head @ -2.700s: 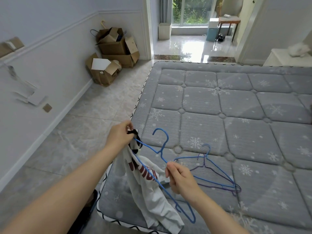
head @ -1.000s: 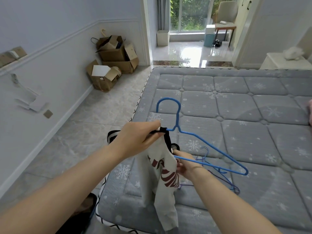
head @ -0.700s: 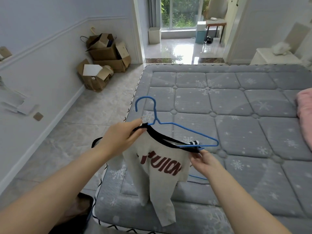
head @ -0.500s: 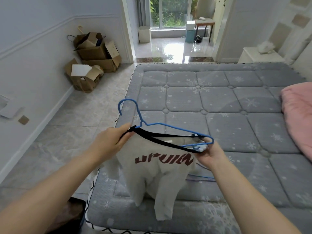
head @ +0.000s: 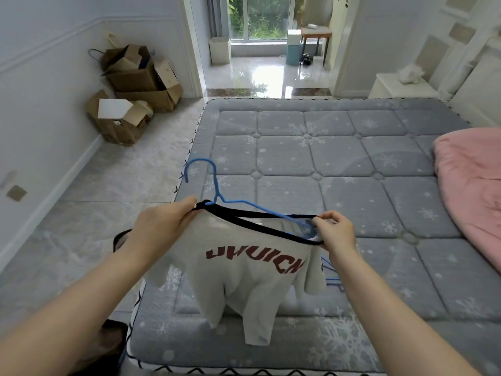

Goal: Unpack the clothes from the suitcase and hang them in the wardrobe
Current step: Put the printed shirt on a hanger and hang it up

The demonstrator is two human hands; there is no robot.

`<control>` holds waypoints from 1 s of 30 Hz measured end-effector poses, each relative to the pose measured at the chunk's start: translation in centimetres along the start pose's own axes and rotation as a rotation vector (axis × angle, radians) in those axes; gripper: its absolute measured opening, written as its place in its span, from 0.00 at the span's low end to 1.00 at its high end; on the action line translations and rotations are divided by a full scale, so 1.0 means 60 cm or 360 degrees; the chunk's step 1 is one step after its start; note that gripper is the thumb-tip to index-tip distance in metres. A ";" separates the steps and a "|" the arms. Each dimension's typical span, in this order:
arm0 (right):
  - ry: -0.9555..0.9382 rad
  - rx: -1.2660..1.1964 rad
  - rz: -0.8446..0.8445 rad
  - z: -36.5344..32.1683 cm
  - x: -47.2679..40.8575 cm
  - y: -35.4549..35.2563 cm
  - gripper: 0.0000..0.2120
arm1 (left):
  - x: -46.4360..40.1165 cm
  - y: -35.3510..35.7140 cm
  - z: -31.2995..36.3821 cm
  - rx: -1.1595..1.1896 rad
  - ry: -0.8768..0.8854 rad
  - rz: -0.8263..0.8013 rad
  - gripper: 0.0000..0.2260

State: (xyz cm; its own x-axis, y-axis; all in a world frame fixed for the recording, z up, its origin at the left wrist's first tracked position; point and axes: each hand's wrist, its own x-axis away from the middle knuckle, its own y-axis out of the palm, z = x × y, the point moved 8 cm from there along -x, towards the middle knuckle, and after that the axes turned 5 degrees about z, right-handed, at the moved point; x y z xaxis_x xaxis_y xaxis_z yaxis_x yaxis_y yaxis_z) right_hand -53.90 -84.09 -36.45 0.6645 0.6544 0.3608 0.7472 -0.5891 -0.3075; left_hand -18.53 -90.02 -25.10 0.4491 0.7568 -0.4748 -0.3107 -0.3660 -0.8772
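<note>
At centre frame my left hand (head: 162, 226) and right hand (head: 334, 234) pinch the white shirt (head: 244, 272) collar on the blue hanger (head: 217, 191), above a grey quilted mattress (head: 339, 158); cardboard boxes (head: 132, 85) upper left, pink blanket (head: 471, 191) right.

Blue hanger (head: 217, 185), grey T-shirt (head: 244, 280) — black collar, maroon lettering — grey snowflake-patterned mattress (head: 339, 158), pink blanket (head: 471, 185).

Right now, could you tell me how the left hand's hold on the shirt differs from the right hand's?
The left hand grips the white T-shirt at the collar end beside the neck of the blue hanger; the right hand pinches the collar's opposite end, over the hanger's shoulder tip. The left hand shows its back, fingers bunched on cloth; the right hand pinches with its fingertips. Both stretch the black collar over the mattress.
</note>
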 end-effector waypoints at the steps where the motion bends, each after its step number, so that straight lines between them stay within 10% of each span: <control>1: -0.0072 0.0079 0.0014 -0.010 0.002 -0.003 0.07 | 0.003 -0.002 0.006 -0.0065 0.0063 0.0019 0.13; 6: -0.0063 -0.0077 -0.0166 -0.048 0.050 0.033 0.10 | 0.016 0.002 0.019 -0.0076 0.0014 0.0040 0.13; 13: 0.0066 -0.0201 -0.1134 -0.118 0.202 0.147 0.03 | 0.011 0.034 0.068 -0.0035 0.0087 -0.0037 0.14; 19: -0.1386 0.0942 -0.0399 -0.195 0.186 0.105 0.08 | 0.016 0.000 0.005 0.0318 -0.0196 -0.0012 0.15; 24: -0.2240 0.0918 -0.0125 -0.243 0.223 0.111 0.08 | 0.014 -0.060 -0.028 0.0369 -0.0103 0.0159 0.13; 30: -0.2033 0.0486 -0.0221 -0.297 0.209 0.095 0.07 | 0.031 -0.137 -0.133 0.0037 -0.0157 0.0318 0.19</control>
State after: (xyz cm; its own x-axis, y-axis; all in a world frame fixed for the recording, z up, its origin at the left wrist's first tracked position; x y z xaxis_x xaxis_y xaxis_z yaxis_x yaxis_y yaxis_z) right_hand -41.53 -87.69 -18.01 -0.0002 0.7828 -0.6223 0.6701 -0.4618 -0.5811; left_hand -8.43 -89.92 -19.37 0.2931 0.7201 -0.6289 -0.4050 -0.5024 -0.7639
